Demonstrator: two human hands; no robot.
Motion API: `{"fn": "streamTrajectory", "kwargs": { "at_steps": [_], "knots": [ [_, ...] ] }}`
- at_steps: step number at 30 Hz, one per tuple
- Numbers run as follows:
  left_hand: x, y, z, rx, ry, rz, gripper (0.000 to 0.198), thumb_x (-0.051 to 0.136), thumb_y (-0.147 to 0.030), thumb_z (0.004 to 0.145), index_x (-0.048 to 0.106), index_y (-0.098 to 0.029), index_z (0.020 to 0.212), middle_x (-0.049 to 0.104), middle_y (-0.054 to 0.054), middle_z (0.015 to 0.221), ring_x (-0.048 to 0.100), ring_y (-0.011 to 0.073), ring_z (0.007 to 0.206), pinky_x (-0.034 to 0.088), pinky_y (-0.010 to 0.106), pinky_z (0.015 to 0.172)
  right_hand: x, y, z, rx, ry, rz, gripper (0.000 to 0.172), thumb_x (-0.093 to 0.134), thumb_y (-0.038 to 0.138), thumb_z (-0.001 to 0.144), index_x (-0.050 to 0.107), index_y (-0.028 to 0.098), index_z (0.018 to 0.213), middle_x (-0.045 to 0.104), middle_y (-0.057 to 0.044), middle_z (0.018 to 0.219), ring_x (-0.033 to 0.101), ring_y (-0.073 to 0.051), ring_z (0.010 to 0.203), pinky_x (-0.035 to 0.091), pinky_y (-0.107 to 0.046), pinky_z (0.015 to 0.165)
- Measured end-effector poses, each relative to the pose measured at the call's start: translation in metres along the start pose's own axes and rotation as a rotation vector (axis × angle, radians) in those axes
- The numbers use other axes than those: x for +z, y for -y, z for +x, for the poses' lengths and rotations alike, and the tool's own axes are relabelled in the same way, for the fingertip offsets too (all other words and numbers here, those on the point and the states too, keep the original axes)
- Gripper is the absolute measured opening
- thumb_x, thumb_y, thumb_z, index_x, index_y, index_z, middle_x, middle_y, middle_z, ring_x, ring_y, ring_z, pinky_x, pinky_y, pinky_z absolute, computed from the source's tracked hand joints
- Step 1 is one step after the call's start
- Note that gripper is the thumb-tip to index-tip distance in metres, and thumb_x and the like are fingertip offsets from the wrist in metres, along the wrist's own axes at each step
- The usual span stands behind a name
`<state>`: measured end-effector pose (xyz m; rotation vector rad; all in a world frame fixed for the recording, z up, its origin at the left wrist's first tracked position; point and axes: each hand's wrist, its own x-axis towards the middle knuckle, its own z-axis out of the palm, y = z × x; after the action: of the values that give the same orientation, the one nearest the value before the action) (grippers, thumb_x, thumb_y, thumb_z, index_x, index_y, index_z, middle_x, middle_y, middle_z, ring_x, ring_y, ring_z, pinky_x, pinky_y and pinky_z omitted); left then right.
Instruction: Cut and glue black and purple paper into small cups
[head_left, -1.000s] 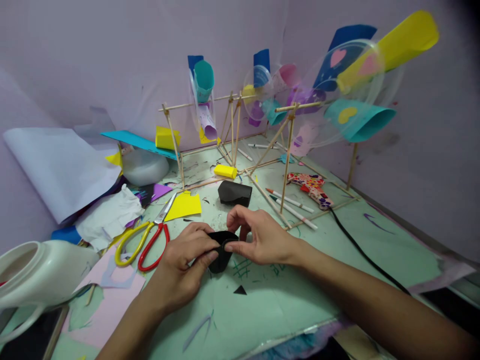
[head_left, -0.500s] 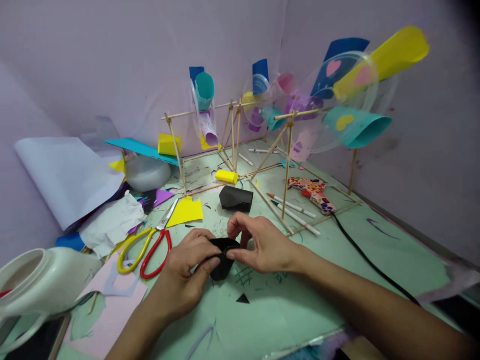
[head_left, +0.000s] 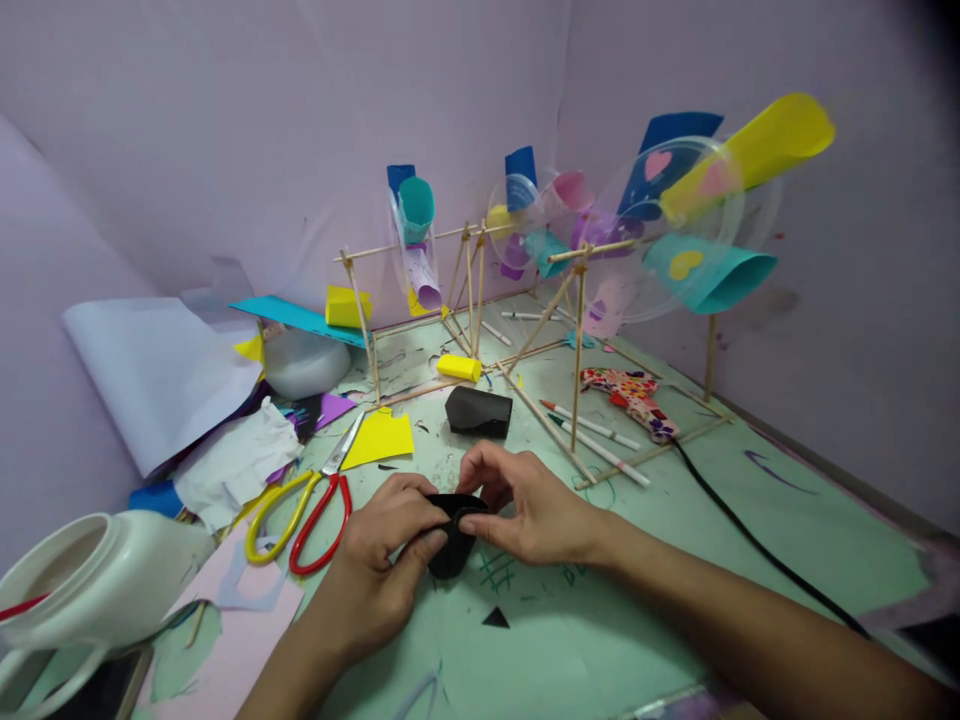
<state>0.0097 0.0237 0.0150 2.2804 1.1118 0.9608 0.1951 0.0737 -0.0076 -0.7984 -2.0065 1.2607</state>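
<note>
A piece of black paper [head_left: 450, 558], curled into a loop, is pinched between my two hands over the green tabletop. My left hand [head_left: 394, 550] grips its left side, thumb pressed near the middle. From the right, my right hand [head_left: 525, 505] pinches the overlapping part with thumb and fingers. Just beyond the hands lies a black paper tube [head_left: 480, 412]. Left of my left hand rest scissors [head_left: 315, 510] with one yellow and one red handle, blades touching a yellow paper sheet [head_left: 381, 440]. A small black triangle scrap [head_left: 496, 618] lies nearer to me.
A wooden stick frame [head_left: 577, 350] carries clear discs with coloured paper cups. A patterned glue gun [head_left: 634, 398] with a black cord [head_left: 750, 525] lies right, beside several pencils [head_left: 596, 425]. At left are a white pitcher [head_left: 142, 565], crumpled white paper [head_left: 236, 465] and paper scraps.
The whole view has shifted slightly, so everything sits a little lower and mostly further right. Both hands keep their pinch on the black paper.
</note>
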Motion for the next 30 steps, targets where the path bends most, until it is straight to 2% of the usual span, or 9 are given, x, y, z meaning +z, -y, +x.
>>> {"fn": "streamTrajectory", "kwargs": {
  "at_steps": [8,15,20,23,27,30],
  "knots": [
    [-0.001,-0.001,0.002,0.029,-0.025,0.000,0.021,0.049,-0.009,0.081,0.066,-0.018,0.089,0.063,0.005,0.074,0.055,0.0178,0.084,0.047,0.030,0.073,0.000,0.002,0.000,-0.029,-0.026,-0.046,0.023,0.064,0.016,0.068,0.046,0.018,0.082,0.057,0.001,0.075,0.049,-0.007,0.053,0.038,-0.020,0.049],
    [0.000,-0.003,0.004,0.096,-0.052,0.060,0.018,0.051,-0.008,0.080,0.066,-0.017,0.085,0.065,0.006,0.074,0.057,0.0175,0.080,0.048,0.031,0.073,0.001,0.003,0.000,-0.018,-0.032,-0.030,0.024,0.063,0.015,0.067,0.043,0.018,0.080,0.061,-0.004,0.084,0.051,-0.009,0.056,0.041,-0.021,0.051],
    [-0.001,-0.002,0.003,0.160,-0.016,0.117,0.015,0.052,-0.005,0.077,0.062,-0.015,0.083,0.065,0.006,0.072,0.057,0.0181,0.082,0.048,0.032,0.075,0.001,-0.001,-0.001,-0.071,-0.041,-0.052,0.025,0.064,0.017,0.068,0.043,0.019,0.082,0.063,-0.004,0.082,0.053,-0.009,0.057,0.044,-0.021,0.052],
    [-0.003,-0.001,-0.002,0.304,-0.025,0.228,0.021,0.049,-0.001,0.075,0.062,-0.013,0.087,0.063,0.005,0.069,0.057,0.0187,0.082,0.047,0.037,0.080,0.002,-0.004,-0.005,-0.258,-0.115,-0.117,0.025,0.064,0.020,0.070,0.045,0.019,0.086,0.063,-0.003,0.080,0.057,-0.011,0.062,0.048,-0.022,0.056],
    [-0.007,-0.005,-0.009,0.492,-0.080,0.533,0.023,0.045,-0.004,0.078,0.064,-0.010,0.092,0.067,0.008,0.080,0.051,0.0252,0.101,0.044,0.040,0.085,0.003,-0.007,-0.010,-0.595,-0.263,-0.235,0.026,0.062,0.023,0.074,0.044,0.021,0.093,0.065,-0.008,0.091,0.063,-0.016,0.080,0.050,-0.026,0.069],
    [-0.009,-0.014,-0.009,0.558,-0.130,0.671,0.023,0.043,-0.011,0.086,0.066,-0.012,0.086,0.069,0.004,0.077,0.052,0.0214,0.101,0.043,0.035,0.087,0.004,-0.009,-0.012,-0.677,-0.305,-0.249,0.025,0.059,0.025,0.077,0.042,0.023,0.095,0.065,-0.009,0.096,0.064,-0.017,0.086,0.051,-0.027,0.070]
  ]
}}
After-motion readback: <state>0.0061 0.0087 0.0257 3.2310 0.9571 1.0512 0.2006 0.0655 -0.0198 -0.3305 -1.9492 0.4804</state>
